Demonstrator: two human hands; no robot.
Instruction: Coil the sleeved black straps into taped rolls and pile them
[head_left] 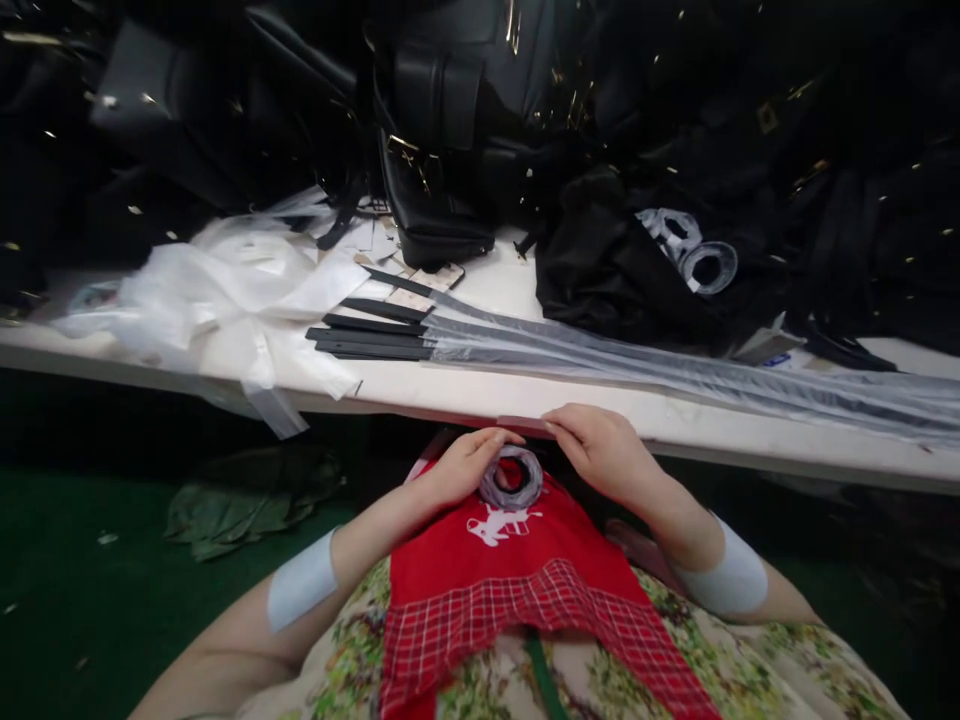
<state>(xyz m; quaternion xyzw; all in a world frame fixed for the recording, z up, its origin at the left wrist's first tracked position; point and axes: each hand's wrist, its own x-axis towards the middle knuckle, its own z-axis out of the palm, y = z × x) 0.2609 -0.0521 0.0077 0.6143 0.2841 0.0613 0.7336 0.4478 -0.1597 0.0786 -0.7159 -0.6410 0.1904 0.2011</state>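
Observation:
My left hand curls around a grey tape roll that rests on my red apron just below the table's front edge. Its thumb lies over the top of the roll. My right hand is beside the roll on the right, fingers bent and pinched at the table edge near a thin reddish strip; what it pinches is too small to name. Both forearms wear pale wrist bands.
On the white table lie black straps partly sleeved in clear plastic, crumpled plastic wrap at left, black handbags behind, more tape rolls at right. A green cloth lies on the floor.

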